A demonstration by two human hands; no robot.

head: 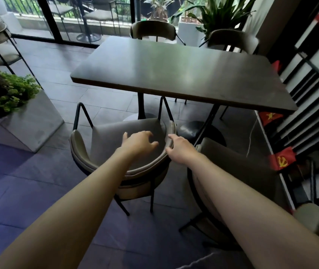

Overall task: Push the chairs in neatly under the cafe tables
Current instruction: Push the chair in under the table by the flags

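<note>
Cafe counter point(174, 74) standing clear; near chair point(116, 150) sitting skewed. Left hand point(137, 141) hovering open; right hand point(180, 147) curling onto backrest, grip loose. Risk: one-sided push twisting chair into neighbouring chair point(213, 171).

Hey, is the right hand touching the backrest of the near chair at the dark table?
Touching. The head view shows the right hand with its fingers curled over the right end of the chair backrest, no gap visible between them.

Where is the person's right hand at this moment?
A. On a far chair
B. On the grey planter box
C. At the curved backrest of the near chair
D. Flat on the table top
C: the right hand touches the near chair's curved backrest, below the table edge.
</note>
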